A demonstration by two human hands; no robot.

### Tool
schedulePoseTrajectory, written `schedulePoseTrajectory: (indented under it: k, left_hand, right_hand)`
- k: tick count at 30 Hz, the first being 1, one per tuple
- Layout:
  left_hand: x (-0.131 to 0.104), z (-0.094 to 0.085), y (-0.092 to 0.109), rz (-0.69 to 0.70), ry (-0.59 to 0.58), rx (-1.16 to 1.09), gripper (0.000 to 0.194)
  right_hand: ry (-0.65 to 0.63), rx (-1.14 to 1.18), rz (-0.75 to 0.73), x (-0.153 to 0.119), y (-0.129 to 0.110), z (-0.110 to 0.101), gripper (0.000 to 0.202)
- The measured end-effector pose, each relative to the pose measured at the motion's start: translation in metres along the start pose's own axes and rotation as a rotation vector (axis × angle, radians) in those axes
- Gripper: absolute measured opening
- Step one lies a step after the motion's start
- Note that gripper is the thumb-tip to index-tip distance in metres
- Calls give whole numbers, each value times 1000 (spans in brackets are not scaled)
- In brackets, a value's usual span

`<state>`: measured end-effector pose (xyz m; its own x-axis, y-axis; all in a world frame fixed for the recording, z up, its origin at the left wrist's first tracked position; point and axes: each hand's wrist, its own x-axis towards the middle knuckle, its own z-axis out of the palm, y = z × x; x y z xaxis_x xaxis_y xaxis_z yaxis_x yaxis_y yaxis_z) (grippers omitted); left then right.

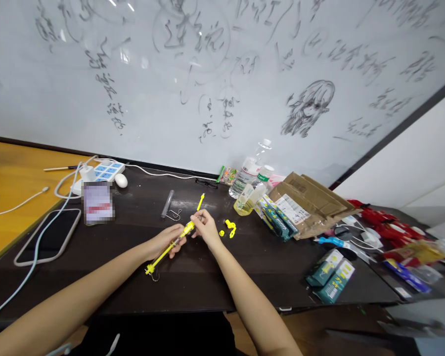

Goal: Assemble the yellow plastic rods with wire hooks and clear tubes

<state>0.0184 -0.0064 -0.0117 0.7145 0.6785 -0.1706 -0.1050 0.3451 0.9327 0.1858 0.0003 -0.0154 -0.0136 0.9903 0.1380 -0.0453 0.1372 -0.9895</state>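
My left hand (170, 240) is closed around the middle of a thin yellow plastic rod assembly (162, 258), which slants from lower left to upper right. My right hand (205, 226) pinches its upper end near a yellow fitting (188, 227). A small wire hook (154, 277) hangs at the rod's lower end. Just beyond my hands lies a short yellow stick (200, 201). Two loose yellow parts, a bent piece (230, 228) and a small round one (221, 233), rest right of my right hand. A clear tube (167, 203) and a bent wire piece (174, 214) lie behind my left hand.
At left are a phone (48, 237), a power strip (106, 171), a white mouse (121, 180) and cables. Bottles (246, 198), a cardboard parcel (311, 202) and green boxes (332, 274) stand at right. A whiteboard (152, 113) rises behind the table.
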Motion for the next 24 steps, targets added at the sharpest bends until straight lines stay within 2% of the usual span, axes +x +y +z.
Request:
schedulePoseTrajectory:
  k: [4,12,19,24]
  left_hand:
    - [0,4,0,53,50,59,34]
    - [-3,7,3,74,38,78,34]
    - [4,7,-2,105,151,98,37]
    - [2,8,0,51,136,74,36]
  right_hand:
    - [-58,-28,2,1,3,0,29]
    - [-111,148,50,-1,-2,2,26]
    - [-148,114,50,-1,5,3,31]
    - [-161,181,88,-1,7,4,28]
